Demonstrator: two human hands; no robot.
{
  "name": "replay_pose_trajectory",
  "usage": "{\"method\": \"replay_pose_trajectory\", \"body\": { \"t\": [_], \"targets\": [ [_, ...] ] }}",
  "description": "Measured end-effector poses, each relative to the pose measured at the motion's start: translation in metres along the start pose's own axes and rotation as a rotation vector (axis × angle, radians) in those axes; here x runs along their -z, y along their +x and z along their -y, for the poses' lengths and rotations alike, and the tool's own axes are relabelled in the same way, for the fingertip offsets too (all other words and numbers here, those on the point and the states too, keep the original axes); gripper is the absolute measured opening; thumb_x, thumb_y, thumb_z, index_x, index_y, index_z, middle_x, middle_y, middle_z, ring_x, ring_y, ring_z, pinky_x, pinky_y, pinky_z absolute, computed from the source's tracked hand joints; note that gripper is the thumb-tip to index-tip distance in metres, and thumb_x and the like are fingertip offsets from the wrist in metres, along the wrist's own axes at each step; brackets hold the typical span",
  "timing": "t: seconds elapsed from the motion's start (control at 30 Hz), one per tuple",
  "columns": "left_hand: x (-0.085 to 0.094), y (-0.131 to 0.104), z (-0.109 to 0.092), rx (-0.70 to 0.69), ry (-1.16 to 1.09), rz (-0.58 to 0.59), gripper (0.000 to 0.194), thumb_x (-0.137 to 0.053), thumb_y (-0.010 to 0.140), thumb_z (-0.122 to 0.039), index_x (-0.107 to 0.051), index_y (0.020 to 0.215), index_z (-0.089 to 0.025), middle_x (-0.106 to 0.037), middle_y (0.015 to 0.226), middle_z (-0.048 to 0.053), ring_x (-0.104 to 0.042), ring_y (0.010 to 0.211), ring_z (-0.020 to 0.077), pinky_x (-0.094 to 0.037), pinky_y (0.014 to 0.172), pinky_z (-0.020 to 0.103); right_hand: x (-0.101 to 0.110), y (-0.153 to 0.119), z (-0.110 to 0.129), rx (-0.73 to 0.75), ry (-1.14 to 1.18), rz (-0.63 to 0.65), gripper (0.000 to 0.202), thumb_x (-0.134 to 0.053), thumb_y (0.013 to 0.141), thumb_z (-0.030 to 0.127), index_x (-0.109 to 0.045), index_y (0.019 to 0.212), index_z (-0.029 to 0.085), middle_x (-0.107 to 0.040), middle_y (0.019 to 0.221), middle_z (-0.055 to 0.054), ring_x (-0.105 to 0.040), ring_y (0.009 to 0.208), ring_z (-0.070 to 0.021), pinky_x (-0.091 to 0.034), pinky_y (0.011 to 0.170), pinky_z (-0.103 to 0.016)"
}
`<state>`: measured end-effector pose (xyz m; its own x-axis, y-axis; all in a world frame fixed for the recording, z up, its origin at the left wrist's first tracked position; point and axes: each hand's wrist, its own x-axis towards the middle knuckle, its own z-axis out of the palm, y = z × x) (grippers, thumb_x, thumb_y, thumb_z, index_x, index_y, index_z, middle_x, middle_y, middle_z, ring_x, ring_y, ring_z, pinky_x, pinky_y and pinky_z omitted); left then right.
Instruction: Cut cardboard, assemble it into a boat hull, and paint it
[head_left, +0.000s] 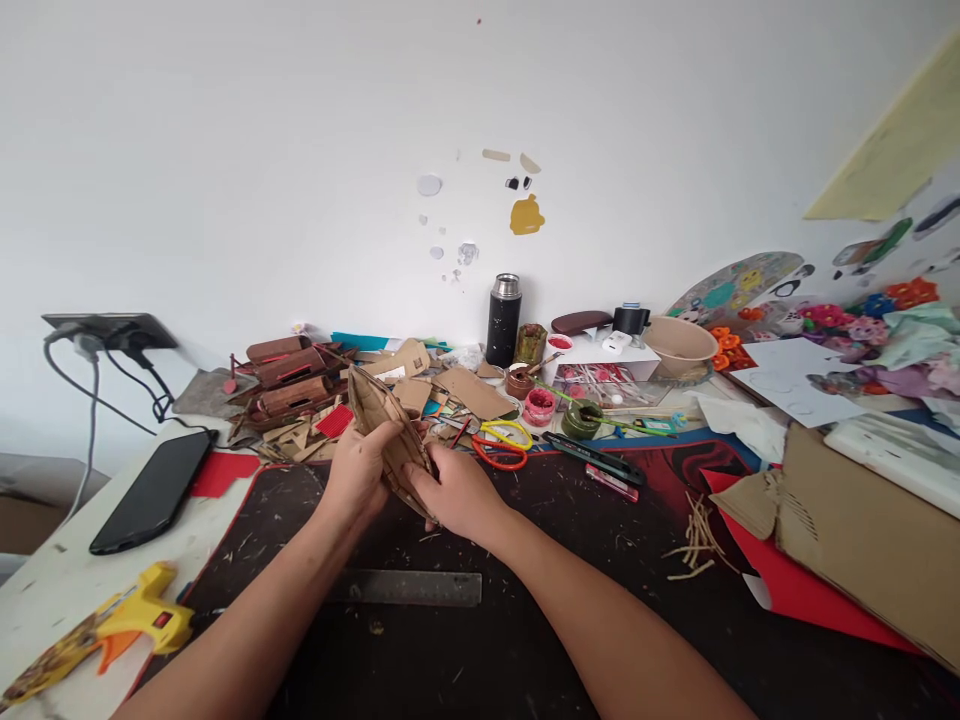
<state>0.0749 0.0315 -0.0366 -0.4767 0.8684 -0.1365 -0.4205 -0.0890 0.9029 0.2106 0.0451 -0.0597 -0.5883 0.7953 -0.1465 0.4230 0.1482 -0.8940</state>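
Note:
Between both hands, a tilted piece of brown cardboard (390, 435) with a pointed upper end is held above the dark mat (300, 520). My left hand (358, 462) grips its left side, thumb pressed on the face. On the lower right side, my right hand (454, 490) is closed around it, thumb on the near face. Fingers behind the cardboard are mostly hidden. Just beyond the right hand lie scissors (504, 450) with yellow and orange handles. A clear ruler (420, 588) rests on the mat below the hands.
A yellow glue gun (112, 630) and a black phone (154, 492) lie at left. Cardboard scraps (472, 392), paint pots (538, 407) and a black flask (504, 320) stand along the back. A cutter knife (592, 458) lies right of the scissors; a large cardboard sheet (862, 530) sits at right.

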Motion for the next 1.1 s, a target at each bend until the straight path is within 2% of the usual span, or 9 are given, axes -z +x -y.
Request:
{"method": "replay_pose_trajectory", "body": {
  "t": [0.17, 0.3, 0.47, 0.57, 0.83, 1.1],
  "targets": [
    [0.0043, 0.0060, -0.0011, -0.014, -0.042, -0.015, 0.038, -0.089, 0.052, -0.023, -0.072, 0.086, -0.017, -0.080, 0.073, 0.004, -0.080, 0.075, 0.0290, -0.066, 0.074, 0.039, 0.0036, -0.0006, 0.0017, 0.018, -0.043, 0.001, 0.020, -0.054, 0.108, 0.040, -0.059, 0.102, 0.022, -0.072, 0.077, 0.000, -0.065, 0.045, -0.0140, -0.048, 0.054, -0.025],
    [0.0074, 0.0092, -0.0032, 0.007, -0.022, -0.035, 0.036, -0.087, 0.052, -0.026, -0.074, 0.084, -0.015, -0.078, 0.068, 0.006, -0.081, 0.080, 0.0339, -0.067, 0.074, 0.044, 0.0035, -0.0022, 0.0053, 0.024, -0.128, 0.003, 0.023, -0.053, 0.108, 0.041, -0.060, 0.100, 0.021, -0.073, 0.081, -0.002, -0.065, 0.049, -0.0152, -0.046, 0.058, -0.027],
    [0.0080, 0.0083, -0.0024, -0.017, 0.018, -0.060, 0.031, -0.083, 0.055, -0.028, -0.072, 0.081, -0.016, -0.076, 0.066, 0.007, -0.082, 0.086, 0.0375, -0.068, 0.072, 0.044, 0.0007, -0.0030, 0.0080, 0.067, -0.285, -0.050, 0.023, -0.057, 0.107, 0.041, -0.065, 0.099, 0.020, -0.078, 0.097, -0.009, -0.074, 0.088, -0.0248, -0.043, 0.071, -0.030],
    [0.0078, 0.0080, -0.0023, -0.015, 0.025, -0.070, 0.029, -0.083, 0.055, -0.027, -0.071, 0.080, -0.016, -0.076, 0.066, 0.007, -0.082, 0.086, 0.0378, -0.068, 0.072, 0.043, -0.0008, -0.0026, 0.0071, 0.082, -0.320, -0.066, 0.025, -0.058, 0.107, 0.042, -0.067, 0.101, 0.020, -0.080, 0.105, -0.012, -0.073, 0.099, -0.0278, -0.040, 0.074, -0.032],
    [0.0078, 0.0079, -0.0056, -0.018, -0.005, -0.004, 0.033, -0.085, 0.057, -0.028, -0.071, 0.085, -0.016, -0.080, 0.074, 0.008, -0.082, 0.083, 0.0350, -0.068, 0.074, 0.045, 0.0026, -0.0028, 0.0085, 0.061, -0.351, -0.059, 0.028, -0.055, 0.109, 0.043, -0.068, 0.106, 0.019, -0.080, 0.105, -0.013, -0.073, 0.096, -0.0271, -0.038, 0.072, -0.032],
    [0.0099, 0.0095, -0.0036, -0.036, 0.041, -0.056, 0.032, -0.084, 0.056, -0.030, -0.072, 0.083, -0.016, -0.077, 0.067, 0.007, -0.082, 0.083, 0.0365, -0.068, 0.071, 0.044, 0.0014, -0.0040, 0.0097, 0.062, -0.349, -0.046, 0.027, -0.056, 0.108, 0.044, -0.067, 0.104, 0.019, -0.079, 0.107, -0.013, -0.072, 0.099, -0.0276, -0.039, 0.074, -0.032]
  ]
}}
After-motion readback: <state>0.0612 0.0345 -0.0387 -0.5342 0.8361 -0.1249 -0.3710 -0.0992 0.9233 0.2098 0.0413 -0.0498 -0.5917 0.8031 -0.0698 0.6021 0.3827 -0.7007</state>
